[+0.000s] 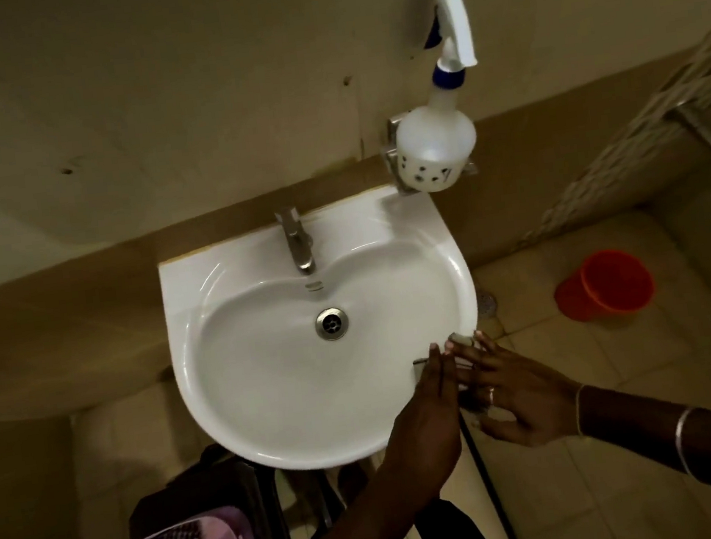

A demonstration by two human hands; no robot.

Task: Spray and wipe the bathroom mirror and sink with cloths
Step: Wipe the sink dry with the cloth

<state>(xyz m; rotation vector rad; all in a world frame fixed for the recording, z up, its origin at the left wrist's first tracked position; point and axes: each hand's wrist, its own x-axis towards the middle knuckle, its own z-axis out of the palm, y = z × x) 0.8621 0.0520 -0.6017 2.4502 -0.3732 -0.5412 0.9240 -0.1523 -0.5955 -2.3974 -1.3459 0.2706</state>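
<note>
From the head camera we see the white sink [222, 280]. At its front right rim our left hand [427, 411] and right hand [523, 396] meet, fingers extended, around a small object we cannot identify. The spray bottle [437, 144] stands behind the sink's back right corner.

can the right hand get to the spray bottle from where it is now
Probably yes. The right hand is at the sink's front right rim, and the spray bottle sits on a wall holder above the back right corner, with nothing between them.
</note>
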